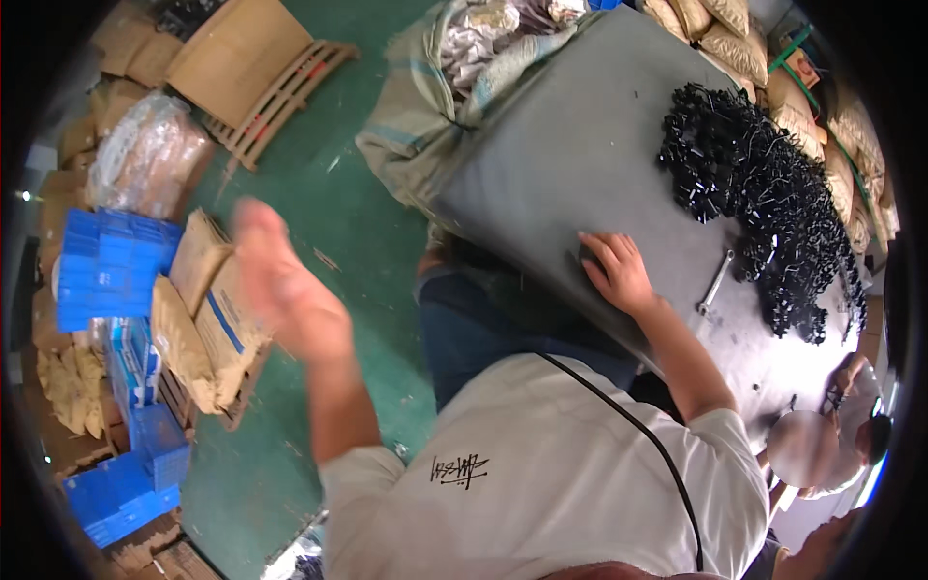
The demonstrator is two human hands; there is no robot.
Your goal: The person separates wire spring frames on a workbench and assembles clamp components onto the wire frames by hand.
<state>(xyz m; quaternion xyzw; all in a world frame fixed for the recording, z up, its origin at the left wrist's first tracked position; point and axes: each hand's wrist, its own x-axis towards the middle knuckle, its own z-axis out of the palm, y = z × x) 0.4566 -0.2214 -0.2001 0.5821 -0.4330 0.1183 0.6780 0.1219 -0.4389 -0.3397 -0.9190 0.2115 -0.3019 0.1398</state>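
Observation:
My left hand (280, 280) is raised over the floor on the left, smeared by motion. It is away from the table, its fingers are too blurred to read, and no held thing shows. Flat on the near edge of the grey table (541, 145) lies my right hand (621, 273), open, its fingers spread a little and nothing in it. To its right a metal wrench (715, 282) rests on the tabletop. Beyond the wrench spreads a large heap of small black parts (754, 184), some with shiny bits; their kind is too small to tell.
A large woven sack (411, 121) stands against the table's left end. Filled sacks (735, 43) line the far side. At left are blue plastic bins (116, 266), cartons (237, 58) and a wooden pallet (290, 101). Another person's hand (851, 372) shows at the table's right end.

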